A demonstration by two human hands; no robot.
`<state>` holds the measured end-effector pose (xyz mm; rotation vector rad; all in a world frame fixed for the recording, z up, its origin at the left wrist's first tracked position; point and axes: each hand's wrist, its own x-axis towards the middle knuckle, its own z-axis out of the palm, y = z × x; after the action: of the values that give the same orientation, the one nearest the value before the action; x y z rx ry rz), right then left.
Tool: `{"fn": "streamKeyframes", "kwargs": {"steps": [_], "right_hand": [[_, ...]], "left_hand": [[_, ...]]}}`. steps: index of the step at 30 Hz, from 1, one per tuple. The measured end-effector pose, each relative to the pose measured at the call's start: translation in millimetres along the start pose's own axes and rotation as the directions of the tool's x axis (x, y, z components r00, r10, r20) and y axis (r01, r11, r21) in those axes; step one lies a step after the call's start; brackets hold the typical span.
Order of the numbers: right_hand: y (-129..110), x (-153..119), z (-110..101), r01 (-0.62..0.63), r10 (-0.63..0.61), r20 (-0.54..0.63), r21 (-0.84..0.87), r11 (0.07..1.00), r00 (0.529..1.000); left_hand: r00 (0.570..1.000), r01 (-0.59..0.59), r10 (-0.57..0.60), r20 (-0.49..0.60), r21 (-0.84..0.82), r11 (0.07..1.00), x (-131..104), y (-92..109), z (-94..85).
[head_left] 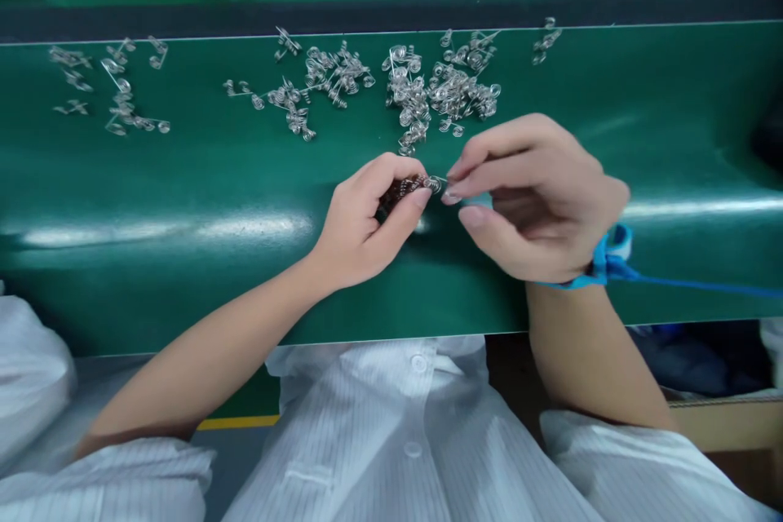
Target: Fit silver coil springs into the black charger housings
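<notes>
Left hand [369, 222] over the green work surface [201, 179], near the middle of the view, fingers curled closed round a dark bundle [395, 196] of small wire coils; thumb and forefinger close together at its right end. A silvery coil [433, 183] pokes out just there, at the tips of thumb and forefinger, its thin wire reaching toward the other hand. Right hand [544, 200] close by on the right, palm side partly turned to the left hand, fingers bent, forefinger and middle fingertips beside the wire end, thumb lower and a little apart from them. Blurred at the tips; cannot tell whether they grip the wire. Blue band [605, 261] round the right wrist, its blue cord [703, 285] running off to the right edge. Loose silvery wire pieces with spiral ends lie beyond the hands in uneven clusters: a dense right cluster [462, 90], a tall narrow cluster [411, 98] just left of it, a looser middle cluster [339, 73], and a scattered left group [124, 106]. One small lot [546, 41] sits apart at far right. Dark strip [342, 18] runs behind them all. Pale striped coat [391, 440] on the person, sleeves above the bare forearms
</notes>
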<state>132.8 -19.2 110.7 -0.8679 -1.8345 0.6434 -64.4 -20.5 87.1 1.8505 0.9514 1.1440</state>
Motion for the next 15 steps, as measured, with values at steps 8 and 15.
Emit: {"fn": "streamKeyframes", "kwargs": {"steps": [8, 15], "right_hand": [[8, -3, 6, -0.561, 0.452, 0.333, 0.521, 0.644, 0.828], [22, -3, 6, -0.504, 0.42, 0.281, 0.54, 0.674, 0.863]], "left_hand": [[0.98, -0.179, 0.198, -0.031, 0.312, 0.933, -2, -4, -0.2], [0.972, -0.219, 0.235, 0.014, 0.418, 0.882, -5, -6, 3.1]]}}
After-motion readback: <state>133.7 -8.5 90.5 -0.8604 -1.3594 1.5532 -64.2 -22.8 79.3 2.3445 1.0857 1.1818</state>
